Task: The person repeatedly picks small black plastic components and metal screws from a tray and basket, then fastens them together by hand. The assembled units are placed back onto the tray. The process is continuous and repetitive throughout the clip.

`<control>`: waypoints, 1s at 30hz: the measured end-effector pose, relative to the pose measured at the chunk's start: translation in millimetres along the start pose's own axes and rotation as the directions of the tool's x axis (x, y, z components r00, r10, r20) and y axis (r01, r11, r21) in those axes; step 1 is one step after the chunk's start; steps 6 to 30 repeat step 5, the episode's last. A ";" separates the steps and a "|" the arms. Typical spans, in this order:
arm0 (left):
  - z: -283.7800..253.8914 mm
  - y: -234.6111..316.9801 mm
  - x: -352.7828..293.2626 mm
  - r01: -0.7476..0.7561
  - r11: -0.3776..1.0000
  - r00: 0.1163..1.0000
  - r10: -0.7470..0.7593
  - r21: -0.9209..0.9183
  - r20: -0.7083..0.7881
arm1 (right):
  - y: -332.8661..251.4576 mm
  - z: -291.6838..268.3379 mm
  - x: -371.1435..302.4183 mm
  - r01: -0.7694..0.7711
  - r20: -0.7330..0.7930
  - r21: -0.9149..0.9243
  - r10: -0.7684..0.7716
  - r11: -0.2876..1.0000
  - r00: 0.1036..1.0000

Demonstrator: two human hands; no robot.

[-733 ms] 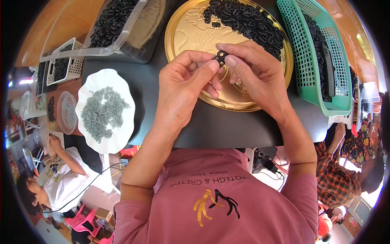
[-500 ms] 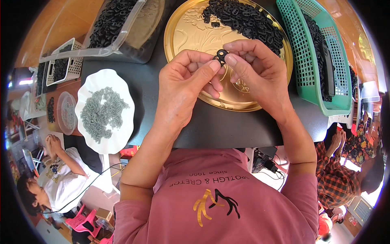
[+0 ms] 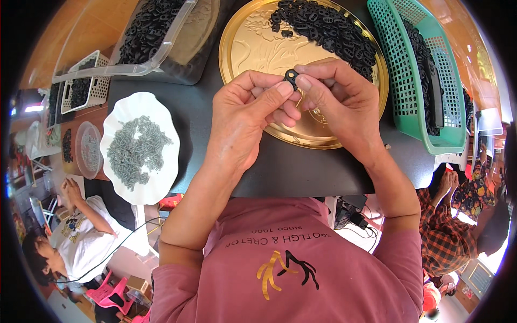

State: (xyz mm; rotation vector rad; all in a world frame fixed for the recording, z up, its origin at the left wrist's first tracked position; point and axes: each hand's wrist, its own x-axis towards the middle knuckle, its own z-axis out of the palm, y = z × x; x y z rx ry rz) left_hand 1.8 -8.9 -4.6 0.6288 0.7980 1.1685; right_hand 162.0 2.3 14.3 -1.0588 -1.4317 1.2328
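Observation:
A small black part with round holes [image 3: 291, 74] is pinched between both my hands, above a round gold tray [image 3: 245, 46]. My left hand [image 3: 245, 110] grips its lower left side between thumb and fingers, covering most of it. My right hand [image 3: 344, 99] is closed at its right side, thumb and forefinger against the part; whether they pinch anything else is too small to tell. On the tray's far right lies a heap of similar black parts [image 3: 334, 29]. To the left, a white scalloped plate [image 3: 142, 195] carries many thin grey screw-like pieces [image 3: 134, 148].
A clear plastic bin [image 3: 129, 70] of black parts stands far left on the dark table [image 3: 280, 175]. At right, a green basket [image 3: 401, 102] holds more. Beyond the left edge are a white basket [image 3: 102, 91] and a seated person [image 3: 89, 220]; another sits right [image 3: 447, 237].
The black part has turned in my fingers, with one round hole now showing plainly at its top. Both hands have shifted slightly, staying together over the tray.

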 end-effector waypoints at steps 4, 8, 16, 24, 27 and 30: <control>0.2 0.9 -0.6 -0.009 1.000 1.000 0.009 0.005 0.015 | -3.5 -2.3 0.4 -0.063 0.012 0.026 0.063 0.998 0.998; 0.7 2.0 -1.1 -0.014 1.000 1.000 0.013 0.014 0.021 | -3.8 -2.6 0.2 -0.062 0.010 0.027 0.062 0.998 0.998; 0.7 2.0 -1.1 -0.014 1.000 1.000 0.013 0.014 0.021 | -3.8 -2.6 0.2 -0.062 0.010 0.027 0.062 0.998 0.998; 0.7 2.0 -1.1 -0.014 1.000 1.000 0.013 0.014 0.021 | -3.8 -2.6 0.2 -0.062 0.010 0.027 0.062 0.998 0.998; 0.7 2.0 -1.1 -0.014 1.000 1.000 0.013 0.014 0.021 | -3.8 -2.6 0.2 -0.062 0.010 0.027 0.062 0.998 0.998; 0.7 2.0 -1.1 -0.014 1.000 1.000 0.013 0.014 0.021 | -3.8 -2.6 0.2 -0.062 0.010 0.027 0.062 0.998 0.998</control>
